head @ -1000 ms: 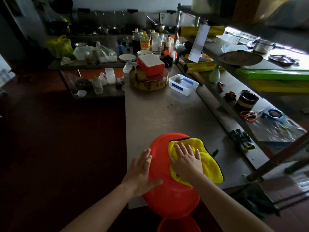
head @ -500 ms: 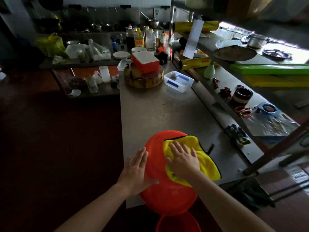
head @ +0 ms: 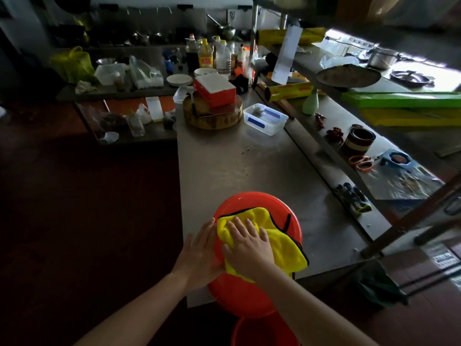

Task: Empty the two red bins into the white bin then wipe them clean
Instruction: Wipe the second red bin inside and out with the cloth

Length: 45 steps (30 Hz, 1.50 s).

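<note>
A red bin [head: 249, 203] lies upside down at the near end of the steel table [head: 224, 161], partly over its edge. A yellow cloth [head: 279, 236] with black trim is spread on the bin's bottom. My right hand [head: 249, 243] presses flat on the cloth with straight fingers. My left hand [head: 199, 255] rests flat against the bin's left side, steadying it. A second red bin [head: 259, 330] shows below the table edge at the bottom of the view. No white bin is in sight.
A round wooden chopping block [head: 212, 118] with a red and white box [head: 214, 89] stands mid-table, beside a clear plastic container [head: 264, 118]. Bottles [head: 205, 54] crowd the back. A lower shelf on the right holds a jar [head: 358, 141], gloves [head: 354, 201] and clutter. Dark floor lies left.
My right hand has slid the yellow cloth leftward across the bin's bottom, bunching it toward my left hand. My left hand stays on the bin's side.
</note>
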Each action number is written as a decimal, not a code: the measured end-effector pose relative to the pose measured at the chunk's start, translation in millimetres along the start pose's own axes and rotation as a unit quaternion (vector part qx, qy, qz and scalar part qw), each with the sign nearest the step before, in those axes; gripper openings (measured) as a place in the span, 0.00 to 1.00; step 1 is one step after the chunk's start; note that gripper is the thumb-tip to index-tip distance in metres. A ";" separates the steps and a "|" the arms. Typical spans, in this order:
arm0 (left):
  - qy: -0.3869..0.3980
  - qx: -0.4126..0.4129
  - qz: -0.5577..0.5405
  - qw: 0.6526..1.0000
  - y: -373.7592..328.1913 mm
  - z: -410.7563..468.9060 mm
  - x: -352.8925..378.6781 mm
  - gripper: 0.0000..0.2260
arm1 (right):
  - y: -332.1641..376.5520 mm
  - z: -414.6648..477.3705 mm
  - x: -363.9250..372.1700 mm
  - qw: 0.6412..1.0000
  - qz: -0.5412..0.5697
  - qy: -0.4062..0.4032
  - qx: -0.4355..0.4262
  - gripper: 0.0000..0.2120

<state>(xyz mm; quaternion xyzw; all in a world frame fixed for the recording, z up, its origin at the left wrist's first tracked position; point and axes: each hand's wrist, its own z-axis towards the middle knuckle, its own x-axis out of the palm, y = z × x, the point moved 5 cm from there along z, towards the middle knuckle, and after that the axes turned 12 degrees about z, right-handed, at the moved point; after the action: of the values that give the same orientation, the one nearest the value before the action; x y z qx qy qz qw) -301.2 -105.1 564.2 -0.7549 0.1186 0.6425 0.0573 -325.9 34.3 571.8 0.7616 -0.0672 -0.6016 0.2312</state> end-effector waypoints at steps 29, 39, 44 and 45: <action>0.011 0.003 -0.061 0.998 1.7 7.0 17.7 0.55 | -74.7 -37.9 -26.6 0.992 -0.041 -0.051 0.111 0.36; 0.005 -0.003 -0.045 0.999 1.6 9.3 19.3 0.48 | -4.9 -46.6 6.9 1.000 -0.017 -0.011 0.009 0.39; 0.003 0.006 -0.069 0.998 1.8 10.6 22.6 0.55 | -60.8 -59.0 -19.8 0.993 -0.053 -0.053 0.090 0.39; -0.002 0.008 -0.069 0.998 2.2 10.4 22.8 0.55 | -67.3 -61.5 -23.2 0.992 -0.056 -0.053 0.103 0.39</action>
<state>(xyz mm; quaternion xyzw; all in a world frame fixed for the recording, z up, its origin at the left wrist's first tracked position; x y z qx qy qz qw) -308.3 -107.1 540.2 -0.7597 0.0716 0.6373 0.1077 -285.6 119.3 573.5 0.7508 -0.0985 -0.6431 0.1136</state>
